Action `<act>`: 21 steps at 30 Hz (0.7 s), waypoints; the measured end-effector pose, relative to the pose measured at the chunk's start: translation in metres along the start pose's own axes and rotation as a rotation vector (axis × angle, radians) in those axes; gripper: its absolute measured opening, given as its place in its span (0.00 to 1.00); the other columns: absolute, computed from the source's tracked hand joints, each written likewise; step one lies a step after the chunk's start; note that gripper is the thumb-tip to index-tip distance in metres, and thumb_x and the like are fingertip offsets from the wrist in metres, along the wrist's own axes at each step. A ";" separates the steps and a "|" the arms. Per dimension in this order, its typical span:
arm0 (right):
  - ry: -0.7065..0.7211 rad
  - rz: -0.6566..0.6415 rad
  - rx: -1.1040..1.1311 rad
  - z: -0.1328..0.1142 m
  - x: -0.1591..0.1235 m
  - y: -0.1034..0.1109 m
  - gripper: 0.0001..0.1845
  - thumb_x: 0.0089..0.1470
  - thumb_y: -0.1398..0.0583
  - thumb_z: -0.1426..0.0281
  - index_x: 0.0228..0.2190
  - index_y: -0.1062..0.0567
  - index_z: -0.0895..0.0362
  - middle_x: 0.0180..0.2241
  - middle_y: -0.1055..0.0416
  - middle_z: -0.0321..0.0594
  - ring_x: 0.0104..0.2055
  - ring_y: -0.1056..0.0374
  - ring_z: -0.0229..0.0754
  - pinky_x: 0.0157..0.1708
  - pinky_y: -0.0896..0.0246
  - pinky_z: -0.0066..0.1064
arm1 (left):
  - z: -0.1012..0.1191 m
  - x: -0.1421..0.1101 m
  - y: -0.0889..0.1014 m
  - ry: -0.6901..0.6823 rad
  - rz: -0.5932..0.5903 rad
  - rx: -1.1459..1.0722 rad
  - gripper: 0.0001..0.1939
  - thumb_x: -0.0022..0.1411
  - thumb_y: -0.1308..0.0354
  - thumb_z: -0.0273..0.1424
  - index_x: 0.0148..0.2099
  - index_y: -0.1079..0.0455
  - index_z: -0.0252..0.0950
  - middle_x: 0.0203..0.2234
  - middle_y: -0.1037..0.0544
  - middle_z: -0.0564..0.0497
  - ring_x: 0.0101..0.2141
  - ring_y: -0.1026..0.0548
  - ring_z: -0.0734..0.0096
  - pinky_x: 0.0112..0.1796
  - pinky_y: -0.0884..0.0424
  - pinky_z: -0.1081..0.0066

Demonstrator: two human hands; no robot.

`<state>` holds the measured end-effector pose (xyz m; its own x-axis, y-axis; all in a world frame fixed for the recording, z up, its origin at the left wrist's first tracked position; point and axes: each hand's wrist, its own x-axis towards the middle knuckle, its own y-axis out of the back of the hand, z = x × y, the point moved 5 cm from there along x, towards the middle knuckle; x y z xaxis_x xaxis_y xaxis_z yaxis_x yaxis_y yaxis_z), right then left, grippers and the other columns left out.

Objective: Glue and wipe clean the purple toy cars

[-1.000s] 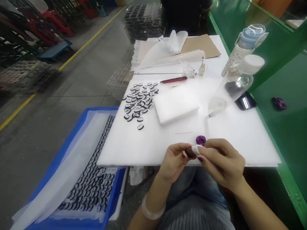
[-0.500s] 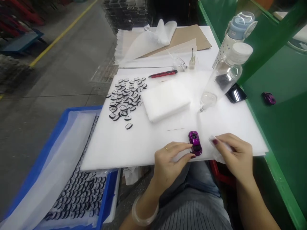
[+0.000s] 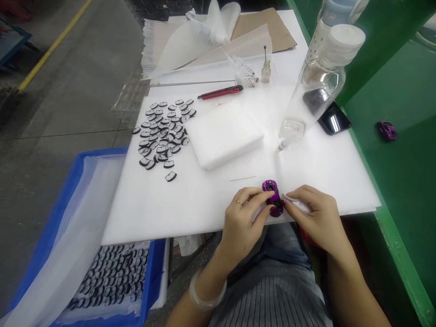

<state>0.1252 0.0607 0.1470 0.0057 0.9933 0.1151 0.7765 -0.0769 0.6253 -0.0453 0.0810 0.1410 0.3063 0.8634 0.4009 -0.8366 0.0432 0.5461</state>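
Near the front edge of the white-topped table lies a small, shiny purple toy car [image 3: 270, 185]. My left hand [image 3: 243, 222] is closed on it from the left, index finger and thumb pressed to its body and hiding part of it. Pinched in my right hand [image 3: 318, 218] is a crumpled white tissue or cloth [image 3: 299, 204], mostly covered by the fingers. The right fingertips meet the car's right side. Just beyond the car a thin needle-like rod [image 3: 242, 178] lies on the surface.
Small black-edged clear pieces [image 3: 163, 131] are scattered left of a white foam block [image 3: 225, 136]. Behind are a red cutter knife [image 3: 220, 93] and a small glass bottle [image 3: 266, 72]. A clear bottle [image 3: 311, 91] and phone [image 3: 334, 119] stand right. A blue crate [image 3: 155, 272] sits lower left.
My right hand has moved left with the white tissue or cloth, up to the car. My left fingers have shifted further over the car. The whole view has tilted slightly.
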 end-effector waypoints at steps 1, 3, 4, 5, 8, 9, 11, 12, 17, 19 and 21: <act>-0.002 -0.004 -0.003 0.000 0.000 0.000 0.04 0.58 0.37 0.68 0.34 0.22 0.54 0.30 0.27 0.35 0.30 0.30 0.35 0.25 0.38 0.25 | -0.001 0.000 0.000 0.013 -0.003 0.000 0.11 0.65 0.40 0.25 0.50 0.26 0.36 0.39 0.25 0.49 0.41 0.25 0.71 0.42 0.24 0.71; 0.005 -0.011 -0.017 -0.002 0.001 -0.001 0.03 0.58 0.37 0.69 0.33 0.23 0.55 0.30 0.27 0.34 0.29 0.30 0.34 0.25 0.39 0.25 | -0.003 0.000 -0.002 0.022 -0.011 0.008 0.12 0.64 0.41 0.24 0.50 0.26 0.35 0.41 0.25 0.48 0.42 0.25 0.71 0.43 0.24 0.70; 0.012 -0.017 -0.032 -0.003 0.001 -0.002 0.03 0.58 0.37 0.70 0.32 0.24 0.55 0.29 0.28 0.34 0.28 0.31 0.33 0.25 0.40 0.24 | -0.003 0.000 -0.003 0.018 -0.012 0.016 0.12 0.64 0.41 0.25 0.50 0.26 0.35 0.41 0.26 0.47 0.42 0.26 0.70 0.43 0.24 0.69; 0.022 -0.026 -0.052 -0.005 0.001 -0.003 0.03 0.58 0.37 0.71 0.31 0.24 0.56 0.28 0.29 0.33 0.27 0.33 0.33 0.25 0.41 0.24 | -0.004 -0.001 -0.004 0.012 -0.012 0.028 0.12 0.65 0.41 0.25 0.50 0.26 0.35 0.42 0.26 0.47 0.43 0.26 0.69 0.43 0.24 0.69; 0.069 -0.047 -0.123 -0.009 0.001 -0.005 0.05 0.59 0.39 0.72 0.29 0.28 0.57 0.26 0.33 0.32 0.24 0.38 0.30 0.22 0.45 0.24 | -0.004 -0.002 -0.006 -0.011 -0.026 0.073 0.12 0.65 0.42 0.25 0.51 0.27 0.35 0.46 0.26 0.45 0.47 0.27 0.67 0.45 0.24 0.67; 0.087 -0.049 -0.147 -0.010 0.001 -0.006 0.06 0.59 0.40 0.72 0.29 0.29 0.57 0.26 0.34 0.31 0.23 0.40 0.30 0.21 0.47 0.24 | -0.004 -0.002 -0.006 -0.017 -0.040 0.085 0.12 0.66 0.43 0.25 0.52 0.28 0.35 0.48 0.27 0.44 0.49 0.27 0.65 0.46 0.24 0.66; 0.123 -0.048 -0.176 -0.009 0.000 -0.006 0.06 0.60 0.40 0.72 0.29 0.30 0.57 0.25 0.35 0.31 0.22 0.43 0.29 0.20 0.49 0.24 | -0.003 -0.001 -0.005 -0.014 -0.087 0.101 0.14 0.67 0.45 0.25 0.54 0.29 0.35 0.53 0.28 0.44 0.53 0.29 0.63 0.50 0.25 0.63; 0.144 -0.044 -0.180 -0.008 -0.001 -0.007 0.06 0.60 0.40 0.73 0.30 0.31 0.57 0.25 0.35 0.31 0.21 0.43 0.29 0.20 0.48 0.24 | -0.004 0.000 -0.005 -0.010 -0.130 0.107 0.16 0.67 0.45 0.26 0.56 0.31 0.36 0.56 0.30 0.43 0.55 0.30 0.62 0.53 0.26 0.61; 0.418 0.160 -0.177 -0.010 -0.011 -0.003 0.07 0.58 0.39 0.78 0.39 0.27 0.57 0.32 0.30 0.38 0.30 0.33 0.33 0.27 0.38 0.24 | -0.003 0.003 -0.008 -0.024 -0.423 0.126 0.34 0.62 0.38 0.33 0.67 0.44 0.40 0.66 0.39 0.46 0.61 0.38 0.56 0.60 0.33 0.55; 0.525 0.227 -0.267 -0.013 -0.016 -0.007 0.11 0.56 0.38 0.78 0.42 0.26 0.57 0.37 0.29 0.44 0.33 0.33 0.37 0.29 0.35 0.28 | -0.004 0.003 -0.008 -0.007 -0.422 0.136 0.32 0.62 0.39 0.32 0.66 0.42 0.40 0.64 0.37 0.47 0.60 0.38 0.57 0.60 0.33 0.55; 0.552 0.246 -0.363 -0.014 -0.020 -0.013 0.12 0.55 0.37 0.77 0.42 0.25 0.56 0.40 0.29 0.47 0.32 0.35 0.39 0.28 0.36 0.30 | -0.005 0.004 -0.009 0.027 -0.369 0.142 0.30 0.61 0.38 0.30 0.64 0.39 0.40 0.61 0.34 0.47 0.58 0.36 0.57 0.59 0.32 0.55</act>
<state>0.1062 0.0410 0.1476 -0.2414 0.7622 0.6007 0.5337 -0.4127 0.7382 -0.0384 0.0861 0.1340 0.5613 0.8157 0.1399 -0.6008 0.2853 0.7468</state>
